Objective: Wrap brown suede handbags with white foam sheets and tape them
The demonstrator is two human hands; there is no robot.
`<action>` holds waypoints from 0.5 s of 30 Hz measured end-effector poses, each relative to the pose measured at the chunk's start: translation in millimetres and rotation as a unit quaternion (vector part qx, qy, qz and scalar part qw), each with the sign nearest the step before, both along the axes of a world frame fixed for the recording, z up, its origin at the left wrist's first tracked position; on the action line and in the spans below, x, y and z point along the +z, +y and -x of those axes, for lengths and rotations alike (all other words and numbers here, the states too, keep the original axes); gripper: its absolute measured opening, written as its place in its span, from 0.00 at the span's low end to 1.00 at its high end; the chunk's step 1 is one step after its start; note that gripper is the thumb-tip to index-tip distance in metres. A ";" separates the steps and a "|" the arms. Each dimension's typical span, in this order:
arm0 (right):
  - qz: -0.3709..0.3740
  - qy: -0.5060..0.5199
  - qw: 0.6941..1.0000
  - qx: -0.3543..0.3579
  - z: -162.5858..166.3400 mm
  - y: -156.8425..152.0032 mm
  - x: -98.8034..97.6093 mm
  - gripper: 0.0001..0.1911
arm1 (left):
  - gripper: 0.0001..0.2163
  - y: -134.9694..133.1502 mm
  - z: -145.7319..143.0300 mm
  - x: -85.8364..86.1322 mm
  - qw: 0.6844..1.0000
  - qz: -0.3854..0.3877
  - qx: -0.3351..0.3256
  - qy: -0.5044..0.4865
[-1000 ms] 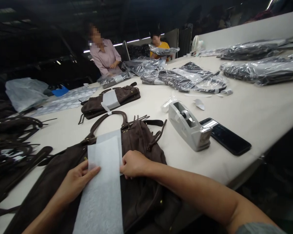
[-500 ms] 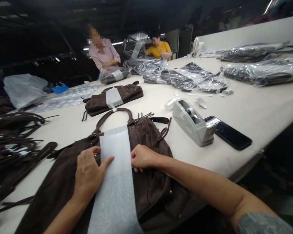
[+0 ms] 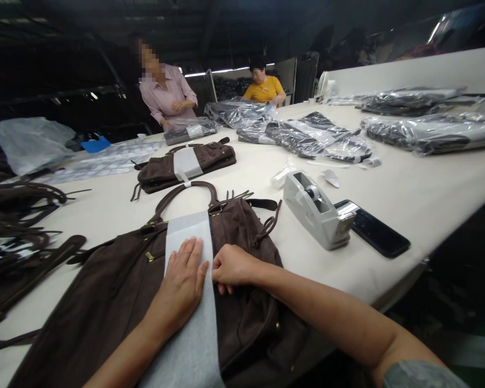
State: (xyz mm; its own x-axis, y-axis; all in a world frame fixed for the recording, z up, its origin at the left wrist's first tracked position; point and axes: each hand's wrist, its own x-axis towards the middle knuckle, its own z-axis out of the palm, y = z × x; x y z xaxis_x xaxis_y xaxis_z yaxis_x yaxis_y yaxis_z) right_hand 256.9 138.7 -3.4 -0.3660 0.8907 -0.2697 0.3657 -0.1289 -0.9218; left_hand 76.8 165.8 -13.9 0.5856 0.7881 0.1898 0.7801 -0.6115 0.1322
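Observation:
A dark brown handbag (image 3: 101, 291) lies on the table in front of me. Down its middle runs a wide strip of whitish wrapping paper (image 3: 186, 226). My left hand (image 3: 186, 277) rests flat on this strip, fingers stretched towards the handle. At the strip's right edge is my right hand (image 3: 234, 265), its fingers curled closed against the bag. What those fingers pinch, if anything, is hidden. The handle (image 3: 202, 186) arches away from me and has a small white wrap around it.
To the right stand a grey tape dispenser (image 3: 317, 210) and a black phone (image 3: 374, 229). Beyond my bag lies another brown bag with a paper band (image 3: 188, 163). Bags in clear plastic (image 3: 315, 134) lie farther back. More brown bags (image 3: 20, 258) are at left. Two people work across the table.
My left hand has moved from the strip's left edge onto its middle and flattened there. My right hand stays at the right edge. Across the table, a raised plastic-wrapped bundle is no longer held up.

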 end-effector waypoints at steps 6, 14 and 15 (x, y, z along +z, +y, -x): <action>-0.181 -0.205 0.955 -0.118 -11.0 -13.4 23.7 0.06 | 0.27 -0.7 4.9 -16.9 0.998 -0.064 -0.014 0.022; -0.330 -0.180 0.926 -0.018 -2.0 17.8 21.7 0.11 | 0.31 8.0 10.3 -37.5 0.987 -0.155 -0.039 -0.010; -0.298 -0.170 0.939 -0.024 -4.4 20.6 21.8 0.10 | 0.31 11.2 12.0 -42.2 0.986 -0.160 -0.045 -0.026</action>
State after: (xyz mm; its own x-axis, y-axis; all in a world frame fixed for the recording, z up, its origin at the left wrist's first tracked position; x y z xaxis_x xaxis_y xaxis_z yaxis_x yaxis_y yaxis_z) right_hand 261.3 159.3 18.4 -0.3047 0.9337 0.1878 0.6595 0.3491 -0.6657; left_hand 64.8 177.0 -56.1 0.6337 0.6279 0.4519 0.7174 -0.6955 -0.0397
